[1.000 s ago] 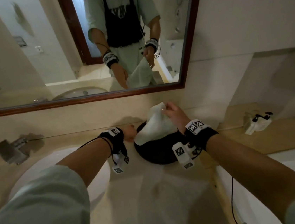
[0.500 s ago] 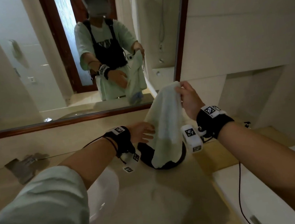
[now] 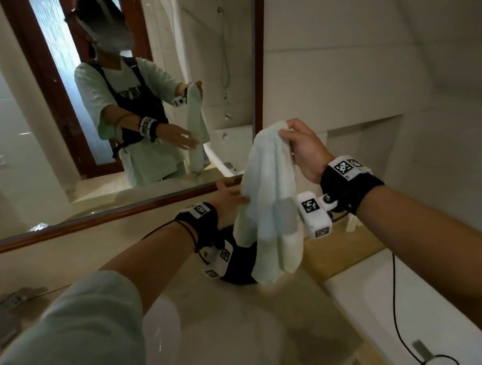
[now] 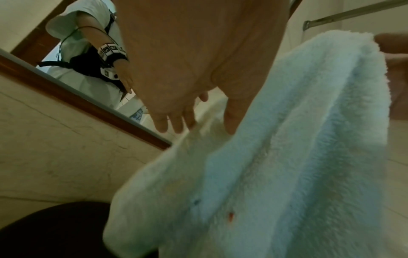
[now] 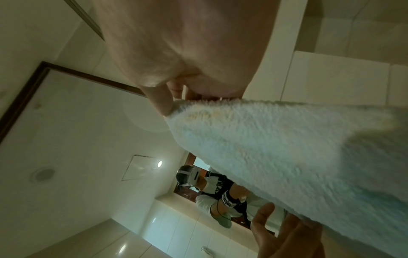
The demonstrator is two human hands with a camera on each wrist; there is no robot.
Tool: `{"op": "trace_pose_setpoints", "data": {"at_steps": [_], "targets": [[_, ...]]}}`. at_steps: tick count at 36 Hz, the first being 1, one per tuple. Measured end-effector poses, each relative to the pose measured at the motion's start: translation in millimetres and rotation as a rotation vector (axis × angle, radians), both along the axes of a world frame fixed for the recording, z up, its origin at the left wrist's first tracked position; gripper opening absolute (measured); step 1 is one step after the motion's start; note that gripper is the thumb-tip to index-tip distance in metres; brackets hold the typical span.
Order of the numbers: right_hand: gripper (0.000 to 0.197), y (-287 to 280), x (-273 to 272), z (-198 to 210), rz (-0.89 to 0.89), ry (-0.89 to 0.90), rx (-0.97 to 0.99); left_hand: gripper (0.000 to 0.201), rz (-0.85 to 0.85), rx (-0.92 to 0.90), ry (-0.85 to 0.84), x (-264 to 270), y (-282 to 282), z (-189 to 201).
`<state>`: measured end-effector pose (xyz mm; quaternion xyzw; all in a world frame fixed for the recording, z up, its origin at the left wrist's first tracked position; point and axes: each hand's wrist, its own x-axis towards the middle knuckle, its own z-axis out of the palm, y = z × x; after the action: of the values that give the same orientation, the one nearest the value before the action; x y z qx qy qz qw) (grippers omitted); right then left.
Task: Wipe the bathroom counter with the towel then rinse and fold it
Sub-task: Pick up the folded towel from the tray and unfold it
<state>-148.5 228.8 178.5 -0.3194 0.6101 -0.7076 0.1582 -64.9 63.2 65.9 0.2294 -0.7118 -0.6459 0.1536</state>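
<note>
— What's her right hand (image 3: pixel 305 148) doing?
— Pinching the top edge of the pale fluffy towel (image 3: pixel 270 209), which hangs above the beige stone surface (image 3: pixel 221 334).
— The left hand (image 3: pixel 229 198)?
— Fingers straight, touching the towel's side.

Pale, white-blue towel (image 3: pixel 270 209), centre; beige marbled bench (image 3: pixel 236 333), lower centre; black round dish (image 3: pixel 240 268); dark red-brown mirror frame (image 3: pixel 259 60); black-and-white patterned wrist tags (image 3: pixel 344 167).
</note>
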Motion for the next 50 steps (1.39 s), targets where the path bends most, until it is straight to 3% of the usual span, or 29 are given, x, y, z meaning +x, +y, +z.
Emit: {"op": "trace_pose_setpoints", "data": {"at_steps": [2,5,7,14,18,23,29,33,37,42,47,50], "targets": [[0.017,4.1,-2.1,0.7,-0.005,0.01,0.031,0.06,-0.084,0.014,0.033,-2.7,5.1,8.5],[0.019,10.2,-7.2,-2.2,-0.015,0.02,0.067,0.037,-0.225,0.008,0.006,-8.9,4.9,16.6],[0.021,14.3,-10.0,-5.9,-0.018,0.031,0.097,0.042,-0.336,0.038,-0.041,-8.5,7.3,22.0],[0.02,21.5,-16.6,-25.9,0.054,0.003,0.162,0.027,-0.448,0.015,-0.133,-17.6,20.5,26.1],[0.023,27.3,-26.6,-38.7,0.06,-0.035,0.203,0.04,-0.461,-0.072,-0.126,-15.3,18.0,23.6],[0.026,34.3,-37.8,-53.8,0.077,-0.152,0.196,0.018,-0.439,-0.116,-0.102,-18.0,10.3,18.7],[0.02,30.3,-41.8,-71.5,0.022,-0.26,0.309,0.03,-0.356,-0.307,-0.079,-16.9,5.2,25.9],[0.016,32.9,-39.7,-80.3,0.209,-0.324,0.471,0.039,-0.294,-0.161,0.019,-22.1,0.3,31.3],[0.015,31.3,-41.7,-92.7,0.268,-0.321,0.601,0.037,-0.302,-0.115,-0.012,-21.6,-1.2,37.8],[0.048,28.1,-42.6,-95.9,0.5,-0.329,0.622,0.027,-0.355,-0.216,-0.051,-19.5,3.0,36.2],[0.021,26.3,-35.4,-91.6,0.483,-0.239,0.76,0.03,-0.455,-0.373,-0.024,-15.4,7.3,42.0],[0.01,23.6,-34.8,-91.7,0.406,-0.022,0.868,0.038,-0.552,-0.486,-0.015,-13.1,8.8,45.7]]}}
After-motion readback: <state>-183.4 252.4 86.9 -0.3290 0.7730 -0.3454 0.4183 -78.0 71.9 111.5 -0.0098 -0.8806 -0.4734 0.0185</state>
